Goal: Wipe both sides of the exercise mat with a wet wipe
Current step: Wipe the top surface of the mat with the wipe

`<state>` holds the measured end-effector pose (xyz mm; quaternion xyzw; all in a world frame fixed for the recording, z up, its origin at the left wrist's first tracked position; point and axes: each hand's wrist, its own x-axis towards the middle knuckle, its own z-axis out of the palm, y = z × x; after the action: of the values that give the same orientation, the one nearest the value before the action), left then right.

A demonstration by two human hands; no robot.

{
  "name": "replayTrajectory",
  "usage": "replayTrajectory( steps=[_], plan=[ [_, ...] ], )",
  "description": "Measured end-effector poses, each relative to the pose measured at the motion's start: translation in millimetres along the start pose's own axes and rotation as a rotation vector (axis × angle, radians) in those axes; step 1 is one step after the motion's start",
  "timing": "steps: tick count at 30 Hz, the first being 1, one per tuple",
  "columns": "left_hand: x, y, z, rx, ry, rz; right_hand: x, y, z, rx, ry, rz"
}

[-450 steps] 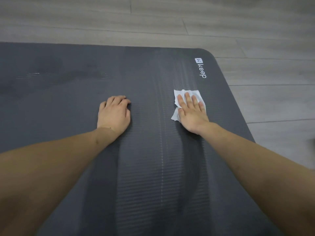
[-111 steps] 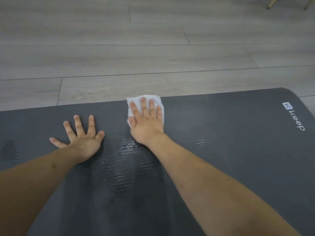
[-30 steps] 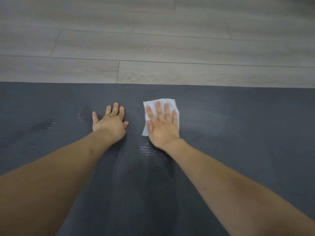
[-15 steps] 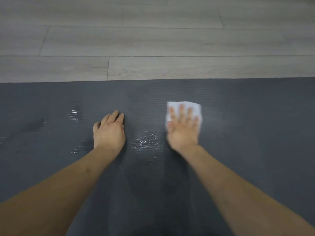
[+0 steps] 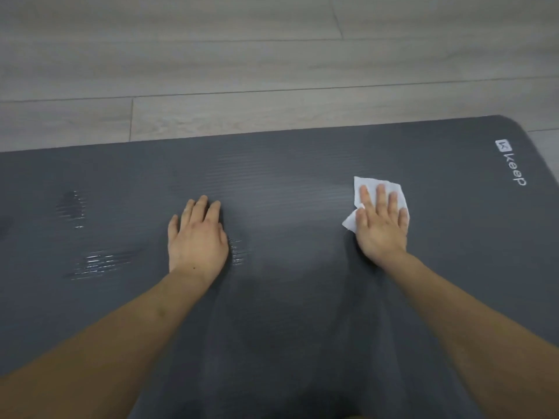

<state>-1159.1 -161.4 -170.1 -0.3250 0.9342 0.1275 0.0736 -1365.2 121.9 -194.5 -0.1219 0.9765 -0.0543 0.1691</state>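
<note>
A dark grey ribbed exercise mat (image 5: 287, 182) lies flat on the floor and fills most of the view; its rounded far right corner carries a white "keep" logo (image 5: 511, 163). My right hand (image 5: 381, 228) presses flat, fingers straight, on a white wet wipe (image 5: 367, 184) near the mat's right end. The wipe sticks out beyond the fingertips and at the thumb side. My left hand (image 5: 198, 237) rests palm down on the mat's middle, fingers together and holding nothing. Wet glossy streaks (image 5: 99, 263) show on the mat to the left.
Pale grey wood-plank floor (image 5: 272, 71) runs beyond the mat's far edge and past its right corner. No other objects are in view.
My right hand has slid the wipe to the right, towards the logo corner, which has come into view. My left hand stays pressed on the mat.
</note>
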Motion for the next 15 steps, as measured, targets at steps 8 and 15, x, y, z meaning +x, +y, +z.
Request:
replayTrajectory(
  steps=[8, 15],
  plan=[
    [-14, 11, -1, 0.068, 0.021, 0.015, -48, -136, 40, -0.075, -0.063, -0.526],
    [1, 5, 2, 0.099, 0.036, 0.008, 37, -39, 2, -0.034, 0.011, -0.142]
  ],
)
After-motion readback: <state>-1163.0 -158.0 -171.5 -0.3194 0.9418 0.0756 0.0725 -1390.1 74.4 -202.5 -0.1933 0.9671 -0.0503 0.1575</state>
